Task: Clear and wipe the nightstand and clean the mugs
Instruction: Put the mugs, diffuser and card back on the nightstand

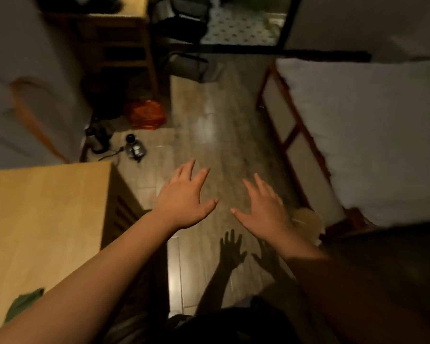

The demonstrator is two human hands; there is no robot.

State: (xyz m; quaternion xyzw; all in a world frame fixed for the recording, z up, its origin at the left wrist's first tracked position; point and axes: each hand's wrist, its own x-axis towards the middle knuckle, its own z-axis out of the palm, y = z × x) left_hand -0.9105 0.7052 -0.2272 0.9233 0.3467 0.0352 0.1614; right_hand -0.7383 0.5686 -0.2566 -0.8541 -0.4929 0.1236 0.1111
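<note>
Left hand (186, 197) and right hand (263, 207) are held over the floor (209, 135), fingers spread, nothing gripped. Nightstand (42, 209) is judged rigid; no mugs seen.

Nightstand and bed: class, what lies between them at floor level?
Head view: bare wooden floor between nightstand and bed; both empty hands hover above it.

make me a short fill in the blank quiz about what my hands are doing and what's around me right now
1. Both the left hand and the right hand are open and hold ____.
2. The wooden nightstand stands on the person's ____ side.
3. The cloth lying on the nightstand's near edge is ____ in colour.
4. The bed with its white mattress is on the person's ____ side.

Missing words: nothing; left; green; right
</note>
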